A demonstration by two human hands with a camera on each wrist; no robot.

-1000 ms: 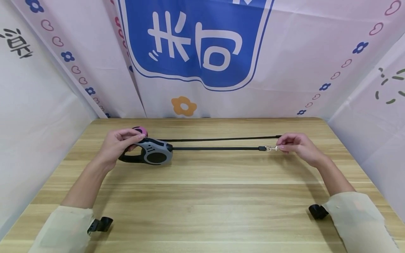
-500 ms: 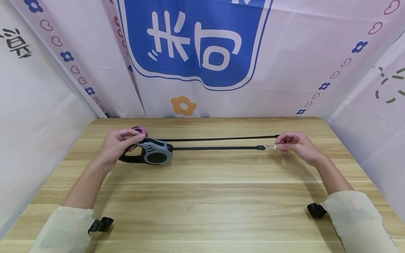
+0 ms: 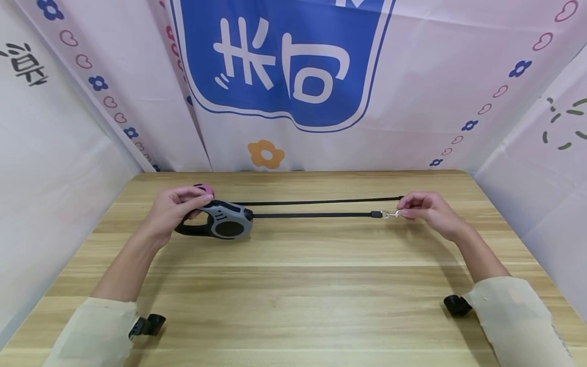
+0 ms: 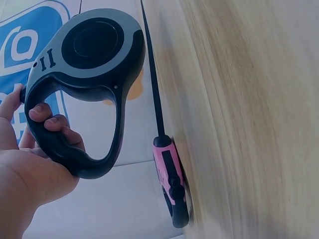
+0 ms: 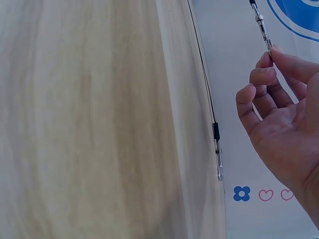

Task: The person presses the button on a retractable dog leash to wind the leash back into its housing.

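My left hand (image 3: 171, 211) grips the black handle of a grey and black retractable dog leash (image 3: 229, 228). In the left wrist view its round housing (image 4: 92, 42) is held up off the table. A black strap (image 3: 316, 215) runs straight from the housing to a silver metal clip (image 3: 390, 214). The far end of that clip is pinched between thumb and fingertips of my right hand (image 3: 428, 211). Behind it, on the table, lies a pink and black retractable leash (image 4: 167, 169), partly hidden by my left hand in the head view.
The pink leash's own strap (image 3: 316, 202) stretches across the wooden table (image 3: 293, 306) near the back edge. Its metal clip (image 5: 219, 162) rests on the wood close to my right hand. A printed white cloth (image 3: 435, 76) hangs behind the table.
My right hand and the clip have shifted slightly left, and the grey leash slightly right. The strap between them looks a little shorter. Both hands keep their holds.
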